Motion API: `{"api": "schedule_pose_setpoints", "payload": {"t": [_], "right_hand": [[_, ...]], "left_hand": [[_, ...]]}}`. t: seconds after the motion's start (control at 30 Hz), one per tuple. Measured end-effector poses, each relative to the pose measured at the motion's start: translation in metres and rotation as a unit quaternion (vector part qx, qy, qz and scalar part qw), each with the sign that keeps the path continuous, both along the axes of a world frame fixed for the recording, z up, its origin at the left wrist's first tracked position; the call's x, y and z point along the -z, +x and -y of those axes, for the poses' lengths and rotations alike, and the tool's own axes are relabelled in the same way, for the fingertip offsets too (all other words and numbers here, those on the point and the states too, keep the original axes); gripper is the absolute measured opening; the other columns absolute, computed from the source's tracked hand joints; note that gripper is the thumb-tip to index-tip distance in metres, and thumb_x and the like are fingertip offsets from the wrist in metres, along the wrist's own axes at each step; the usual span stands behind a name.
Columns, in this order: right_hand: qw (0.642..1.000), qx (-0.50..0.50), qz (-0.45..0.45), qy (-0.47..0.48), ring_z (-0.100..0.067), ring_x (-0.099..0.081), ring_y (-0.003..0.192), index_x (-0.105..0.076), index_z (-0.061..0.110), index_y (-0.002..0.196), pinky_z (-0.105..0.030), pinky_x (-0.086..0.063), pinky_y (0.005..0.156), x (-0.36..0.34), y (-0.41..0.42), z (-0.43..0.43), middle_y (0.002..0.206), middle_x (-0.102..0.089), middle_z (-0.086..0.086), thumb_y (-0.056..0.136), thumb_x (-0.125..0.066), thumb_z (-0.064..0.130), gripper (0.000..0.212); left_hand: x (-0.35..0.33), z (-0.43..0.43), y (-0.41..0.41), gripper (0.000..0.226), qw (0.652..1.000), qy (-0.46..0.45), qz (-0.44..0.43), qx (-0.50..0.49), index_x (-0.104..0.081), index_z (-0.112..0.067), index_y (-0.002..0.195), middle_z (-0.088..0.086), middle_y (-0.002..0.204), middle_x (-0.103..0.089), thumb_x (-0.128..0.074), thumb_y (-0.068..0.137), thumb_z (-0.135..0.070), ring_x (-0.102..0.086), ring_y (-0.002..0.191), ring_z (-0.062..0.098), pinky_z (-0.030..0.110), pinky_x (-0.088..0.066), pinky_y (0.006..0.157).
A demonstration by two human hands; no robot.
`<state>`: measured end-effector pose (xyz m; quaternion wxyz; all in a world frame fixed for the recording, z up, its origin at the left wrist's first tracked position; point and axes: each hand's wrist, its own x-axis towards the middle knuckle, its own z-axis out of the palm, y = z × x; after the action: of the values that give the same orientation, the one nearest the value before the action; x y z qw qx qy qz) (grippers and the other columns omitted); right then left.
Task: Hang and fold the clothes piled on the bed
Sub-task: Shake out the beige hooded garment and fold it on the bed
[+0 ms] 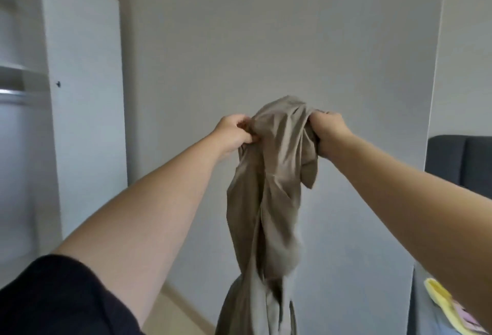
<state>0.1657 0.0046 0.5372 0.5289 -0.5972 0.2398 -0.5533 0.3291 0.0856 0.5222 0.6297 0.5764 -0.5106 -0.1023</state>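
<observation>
Khaki garment [269, 174]: held up mid-scene, hanging bunched and twisted. Left hand [234, 132] pinches its top edge; right hand [327, 129] fists a gathered wad. Best practice: find the waistband or shoulders, spread the grips apart, shake flat. Room: grey wall [266, 28]; open white wardrobe [85, 94], far left; dark headboard [458, 158], right; bed [420, 308], near right, bearing yellow cloth [439, 300].

garment [269, 174]: plain khaki-beige, no pattern | sleeve [58, 297]: plain black | wardrobe door [85, 94]: white, with a small dark knob [58, 84] | wall [266, 28]: plain pale grey | headboard [460, 158]: dark charcoal grey | cloth [439, 300]: pale yellow, beside a pink piece [468, 318] | floor [170, 305]: light beige
</observation>
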Motion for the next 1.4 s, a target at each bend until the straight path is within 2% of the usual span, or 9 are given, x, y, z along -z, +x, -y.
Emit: {"api": "schedule_pose_setpoints", "payload": {"t": [0.13, 0.33, 0.57, 0.8, 0.93, 1.03, 1.1, 1.23, 1.4], "right_hand": [[0.998, 0.046, -0.030, -0.032, -0.017, -0.052, 0.076, -0.062, -0.012, 0.093, -0.024, -0.045, 0.061, -0.021, 0.031, -0.022, 0.080, -0.060, -0.006, 0.086, -0.053, 0.000, 0.017], [0.993, 0.079, -0.031, -0.084, -0.012, -0.039, 0.069, -0.049, 0.016, 0.084, -0.019, -0.034, 0.055, -0.052, 0.063, -0.040, 0.079, -0.047, -0.003, 0.088, -0.039, -0.002, 0.020], [0.956, 0.152, -0.073, -0.238, -0.016, -0.031, 0.057, -0.041, 0.015, 0.068, -0.025, -0.025, 0.051, -0.059, 0.058, -0.043, 0.062, -0.035, 0.001, 0.074, -0.035, -0.003, 0.020], [0.651, 0.310, -0.295, -0.627, -0.038, -0.056, 0.095, -0.051, 0.010, 0.125, -0.042, -0.045, 0.071, -0.046, 0.021, 0.001, 0.107, -0.058, -0.015, 0.075, -0.051, -0.005, 0.052], [0.727, 0.300, -0.374, -0.491, -0.036, -0.044, 0.124, -0.028, 0.015, 0.147, -0.042, -0.039, 0.097, -0.038, 0.031, 0.022, 0.135, -0.049, -0.018, 0.088, -0.061, 0.023, 0.068], [0.648, 0.290, -0.580, -0.401, -0.032, -0.040, 0.126, -0.026, 0.017, 0.144, -0.041, -0.037, 0.099, 0.002, 0.040, 0.023, 0.137, -0.045, -0.013, 0.092, -0.053, 0.047, 0.066], [0.685, 0.276, -0.570, -0.360, -0.031, -0.053, 0.107, -0.049, 0.011, 0.123, -0.038, -0.044, 0.084, 0.031, 0.042, 0.022, 0.123, -0.056, -0.013, 0.097, -0.040, 0.051, 0.049], [0.855, -0.174, -0.489, -0.025, -0.023, -0.067, 0.070, -0.065, 0.004, 0.092, -0.030, -0.046, 0.066, 0.080, 0.034, 0.017, 0.085, -0.072, -0.011, 0.091, -0.008, 0.071, 0.088], [0.808, -0.469, -0.331, 0.128, -0.022, -0.055, 0.123, -0.065, 0.022, 0.123, -0.039, -0.046, 0.098, 0.133, 0.028, 0.009, 0.132, -0.060, -0.002, 0.078, -0.028, 0.082, 0.084]], "left_hand": [[0.003, -0.022, 0.015, 0.017, 0.983, -0.006, 0.069, -0.170, -0.067, -0.014, 0.079, 0.001, 0.077, -0.062, -0.056, 0.087, -0.003, -0.057, 0.070, 0.013, 0.022, -0.044, 0.063], [0.009, -0.051, 0.008, 0.034, 0.978, 0.127, 0.005, 0.165, -0.064, -0.020, 0.104, -0.002, 0.095, -0.069, -0.063, 0.084, -0.047, -0.067, 0.083, 0.012, 0.029, -0.054, 0.066], [0.007, -0.046, 0.010, 0.013, 0.973, 0.153, 0.136, -0.102, -0.060, -0.015, 0.078, 0.006, 0.077, -0.063, -0.053, 0.085, -0.007, -0.061, 0.068, 0.021, 0.024, -0.050, 0.053], [0.011, -0.063, 0.031, 0.041, 0.978, 0.072, -0.195, 0.021, -0.067, -0.005, 0.068, 0.015, 0.068, -0.062, -0.032, 0.089, 0.002, -0.060, 0.057, 0.026, 0.029, -0.052, 0.060], [0.005, -0.055, 0.019, 0.050, 0.959, -0.040, -0.276, 0.048, -0.062, -0.003, 0.057, 0.007, 0.045, -0.061, -0.029, 0.094, -0.002, -0.060, 0.043, 0.019, 0.015, -0.046, 0.040], [0.008, -0.045, 0.009, 0.031, 0.961, -0.030, -0.275, -0.022, -0.053, -0.003, 0.062, 0.008, 0.050, -0.058, -0.038, 0.088, 0.003, -0.055, 0.053, 0.025, 0.020, -0.046, 0.053], [0.015, -0.037, 0.012, 0.023, 0.962, -0.004, -0.265, -0.068, -0.054, -0.004, 0.062, 0.011, 0.064, -0.057, -0.047, 0.083, 0.002, -0.054, 0.065, 0.026, 0.028, -0.047, 0.070], [0.026, -0.030, 0.018, 0.017, 0.952, 0.001, -0.284, -0.115, -0.056, -0.009, 0.064, 0.011, 0.072, -0.057, -0.053, 0.079, -0.002, -0.056, 0.081, 0.026, 0.037, -0.048, 0.087], [0.031, -0.025, 0.019, 0.018, 0.948, 0.003, -0.301, -0.100, -0.056, -0.009, 0.066, 0.011, 0.074, -0.058, -0.052, 0.082, -0.003, -0.056, 0.076, 0.025, 0.034, -0.048, 0.086]]}}
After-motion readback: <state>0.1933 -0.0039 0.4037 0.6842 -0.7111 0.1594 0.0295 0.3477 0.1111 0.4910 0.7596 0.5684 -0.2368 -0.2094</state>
